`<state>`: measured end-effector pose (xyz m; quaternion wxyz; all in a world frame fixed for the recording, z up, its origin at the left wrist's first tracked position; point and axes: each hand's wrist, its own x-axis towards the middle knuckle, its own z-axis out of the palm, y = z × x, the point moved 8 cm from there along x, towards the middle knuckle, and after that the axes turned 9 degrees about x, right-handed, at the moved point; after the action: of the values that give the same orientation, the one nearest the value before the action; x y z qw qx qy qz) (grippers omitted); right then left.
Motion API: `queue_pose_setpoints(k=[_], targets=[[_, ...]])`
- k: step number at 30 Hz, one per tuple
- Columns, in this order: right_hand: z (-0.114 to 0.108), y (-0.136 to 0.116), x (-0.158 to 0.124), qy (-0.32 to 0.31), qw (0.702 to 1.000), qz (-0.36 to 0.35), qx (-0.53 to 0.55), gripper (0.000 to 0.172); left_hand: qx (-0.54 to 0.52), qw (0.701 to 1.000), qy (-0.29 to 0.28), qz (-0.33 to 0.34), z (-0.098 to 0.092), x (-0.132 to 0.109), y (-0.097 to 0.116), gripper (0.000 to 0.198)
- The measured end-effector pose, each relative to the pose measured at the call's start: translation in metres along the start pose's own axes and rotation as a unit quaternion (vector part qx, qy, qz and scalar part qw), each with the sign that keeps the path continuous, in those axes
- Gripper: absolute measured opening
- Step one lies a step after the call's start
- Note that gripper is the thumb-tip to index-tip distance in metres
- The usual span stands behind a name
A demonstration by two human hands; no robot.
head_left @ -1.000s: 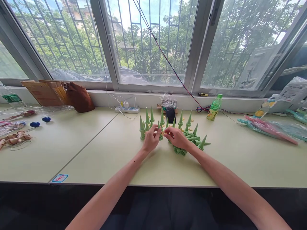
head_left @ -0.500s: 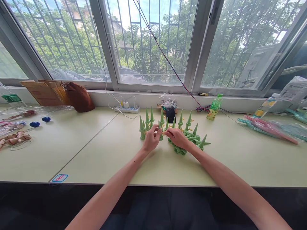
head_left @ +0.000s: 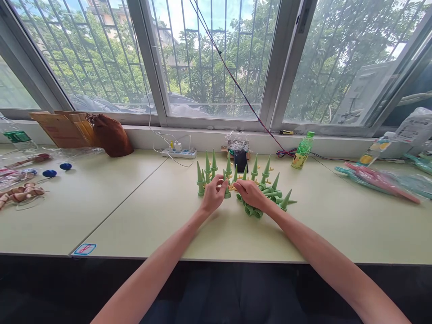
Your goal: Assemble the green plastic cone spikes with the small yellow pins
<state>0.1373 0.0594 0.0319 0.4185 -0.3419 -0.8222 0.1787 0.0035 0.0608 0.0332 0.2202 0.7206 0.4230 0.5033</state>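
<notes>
My left hand [head_left: 214, 193] is closed round a green cone [head_left: 227, 194] that stands upright on the table. Close to its right, my right hand [head_left: 249, 191] has its fingers pinched at a small yellow piece [head_left: 231, 186] beside that cone. Several upright green cones [head_left: 207, 163] with yellow pegs stand behind and around both hands. Under and right of my right hand lies a pile of green cones [head_left: 258, 213], some on their sides with hollow ends showing. One more cone [head_left: 285, 200] leans at the pile's right edge.
Behind the cones, a black phone [head_left: 240, 162] leans on a small box. A green bottle [head_left: 303, 150] stands back right, a power strip [head_left: 180, 153] back left. Farther left are a brown pouch [head_left: 113, 136] and two blue balls [head_left: 65, 166]. Plastic-wrapped items [head_left: 381, 182] lie right.
My right hand's fingertips have shifted very slightly beside the yellow piece. My left hand keeps its hold on the cone.
</notes>
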Motion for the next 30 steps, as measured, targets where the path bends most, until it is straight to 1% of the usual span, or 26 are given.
queue_pose_setpoints(k=[2,6,9,14,21,27,30], targets=[[-0.001,-0.003,0.000,0.001,1.000,-0.004,0.007,0.036,-0.003,1.000,0.010,-0.012,-0.002,0.001,-0.003,0.028],[-0.001,-0.008,0.000,-0.011,0.999,-0.014,0.030,0.020,-0.024,0.998,0.021,-0.048,-0.003,0.000,-0.011,0.031],[0.000,-0.007,0.000,-0.011,0.999,-0.013,0.037,0.016,-0.036,0.997,0.018,-0.060,-0.003,0.000,-0.014,0.032],[0.001,-0.007,0.000,-0.017,0.999,-0.021,0.040,0.019,-0.020,0.999,0.016,-0.044,-0.004,0.000,-0.009,0.031],[0.002,-0.007,0.000,-0.018,0.999,-0.025,0.012,0.034,0.002,1.000,0.006,-0.007,-0.004,-0.001,0.003,0.029],[0.003,-0.007,-0.001,-0.025,0.999,-0.020,0.020,0.035,0.002,1.000,0.001,-0.005,-0.003,-0.002,0.005,0.029],[0.001,-0.006,-0.001,-0.008,1.000,-0.013,0.023,0.035,0.003,1.000,0.006,-0.007,-0.003,-0.001,0.004,0.028]])
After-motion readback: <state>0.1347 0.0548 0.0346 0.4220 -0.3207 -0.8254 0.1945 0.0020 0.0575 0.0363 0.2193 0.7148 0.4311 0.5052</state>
